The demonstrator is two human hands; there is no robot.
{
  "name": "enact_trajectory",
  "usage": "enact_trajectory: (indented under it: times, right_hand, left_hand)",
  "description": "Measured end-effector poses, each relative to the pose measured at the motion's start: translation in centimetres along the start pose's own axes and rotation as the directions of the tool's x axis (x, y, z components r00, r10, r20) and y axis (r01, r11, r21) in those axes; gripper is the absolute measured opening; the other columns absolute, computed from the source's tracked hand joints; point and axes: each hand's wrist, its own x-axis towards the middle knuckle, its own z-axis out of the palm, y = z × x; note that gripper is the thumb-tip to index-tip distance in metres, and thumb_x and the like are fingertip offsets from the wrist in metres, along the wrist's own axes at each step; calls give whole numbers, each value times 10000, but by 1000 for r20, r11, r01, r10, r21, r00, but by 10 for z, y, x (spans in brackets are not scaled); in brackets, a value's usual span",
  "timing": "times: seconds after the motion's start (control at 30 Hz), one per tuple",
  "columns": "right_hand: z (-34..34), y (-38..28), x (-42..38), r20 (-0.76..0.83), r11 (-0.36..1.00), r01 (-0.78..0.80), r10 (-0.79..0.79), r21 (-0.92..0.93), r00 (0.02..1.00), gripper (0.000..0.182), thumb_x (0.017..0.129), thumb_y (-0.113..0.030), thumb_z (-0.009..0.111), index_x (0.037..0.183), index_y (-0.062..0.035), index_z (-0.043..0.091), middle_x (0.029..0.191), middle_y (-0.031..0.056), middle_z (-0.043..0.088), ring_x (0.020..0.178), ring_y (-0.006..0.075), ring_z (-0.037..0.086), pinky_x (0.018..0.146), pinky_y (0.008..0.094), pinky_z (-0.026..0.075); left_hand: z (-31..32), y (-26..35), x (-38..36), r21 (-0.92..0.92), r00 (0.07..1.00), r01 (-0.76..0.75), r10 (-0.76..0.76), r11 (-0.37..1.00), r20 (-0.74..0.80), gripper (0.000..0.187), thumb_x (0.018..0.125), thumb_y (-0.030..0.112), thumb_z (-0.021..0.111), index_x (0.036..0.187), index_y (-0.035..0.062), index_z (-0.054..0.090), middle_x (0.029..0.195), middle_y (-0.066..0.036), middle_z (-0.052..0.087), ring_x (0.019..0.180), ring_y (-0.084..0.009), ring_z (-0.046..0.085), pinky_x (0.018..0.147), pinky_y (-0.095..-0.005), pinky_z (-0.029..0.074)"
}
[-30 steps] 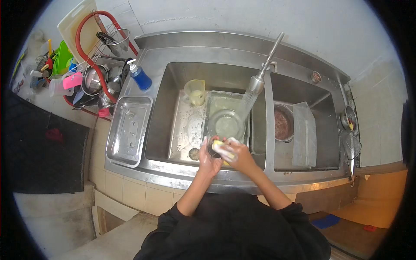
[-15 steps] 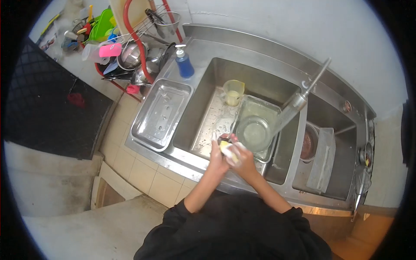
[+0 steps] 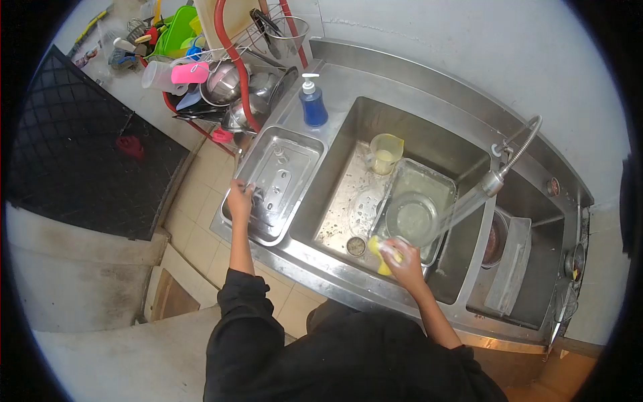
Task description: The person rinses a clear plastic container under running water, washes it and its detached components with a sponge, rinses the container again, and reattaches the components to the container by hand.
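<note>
My left hand (image 3: 239,202) is over the left edge of a shallow steel tray (image 3: 308,149) on the counter. Its fingers are closed around something small and dark that I cannot make out. In the sink, my right hand (image 3: 404,262) grips a soapy yellow sponge (image 3: 383,256), with white foam on the fingers. Just beyond that hand, a round clear bowl (image 3: 413,216) sits in a water-filled rectangular tray (image 3: 439,175). A small round item (image 3: 355,246) lies on the sink floor, left of the sponge.
A measuring jug (image 3: 385,155) stands in the sink's far part. Behind the steel tray is a blue pump bottle (image 3: 313,104). The spray faucet (image 3: 492,182) reaches over the basin. At left, a red-framed rack (image 3: 236,60) holds bowls and pans. A second basin contains a pot (image 3: 495,241).
My hands were together over the sink, holding the sponge and a dark item. My left hand has moved left to the steel tray; my right hand has shifted right with the sponge.
</note>
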Motion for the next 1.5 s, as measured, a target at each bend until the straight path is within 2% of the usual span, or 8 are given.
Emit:
enact_trajectory:
  times: [0.1,0.5,0.8,0.9,0.97,1.17,1.3,1.5]
  right_hand:
    - [-8,5,-4,-39,993,-95,93,-67,995,162,734,-107,620,847,7,600,820,144,615,766,268,615,685,318,466]
    - [-19,16,-16,-151,981,-193,192,10,970,167,777,-114,589,886,14,597,838,151,621,803,225,617,721,300,454]
    - [13,-14,27,-264,995,52,-29,81,964,232,786,-166,603,956,-10,576,886,125,602,799,220,597,697,315,464]
    - [39,-33,39,-197,981,192,-190,-7,962,248,780,-192,605,964,-26,579,897,124,581,806,282,583,682,355,470]
    - [37,-36,42,-239,990,134,-143,-54,961,256,786,-200,596,974,-28,575,895,134,577,803,307,576,681,371,466]
    - [14,-19,56,-496,994,-110,107,23,862,260,804,-217,565,970,-18,576,952,174,569,815,363,564,681,409,450]
    - [29,-19,20,-412,999,-34,20,-26,911,270,791,-227,602,947,-11,557,904,182,571,818,321,578,696,381,449]
    - [13,-5,4,-109,622,-164,376,766,920,550,718,-215,700,1118,-24,373,925,88,524,909,137,504,758,262,432]
  left_hand:
    - [9,25,-10,508,858,-357,490,784,-153,260,740,181,623,912,19,513,853,-167,536,776,-332,539,672,-408,430]
    - [50,38,-10,80,905,-397,376,914,198,182,868,152,440,835,-19,494,788,-234,549,701,-404,536,609,-456,414]
    - [49,90,-69,-727,897,335,33,599,440,307,878,375,464,881,88,574,691,18,545,584,-98,525,514,-236,406]
    - [69,123,-123,-519,450,835,316,182,835,293,878,339,478,1015,91,552,861,-9,574,726,-103,559,626,-216,451]
    - [71,159,-160,-543,508,836,257,83,822,280,877,303,490,1049,86,532,901,-13,570,763,-104,561,658,-221,456]
    - [70,199,-169,-606,531,785,364,128,765,241,894,257,473,1050,79,517,866,0,577,767,-99,579,673,-227,489]
    - [72,219,-185,-888,893,229,276,399,355,252,930,237,379,742,88,457,660,40,432,607,-44,402,521,-231,339]
    - [38,249,-197,-546,804,-285,507,788,312,150,881,129,445,953,15,510,768,-8,522,682,-101,497,596,-262,438]
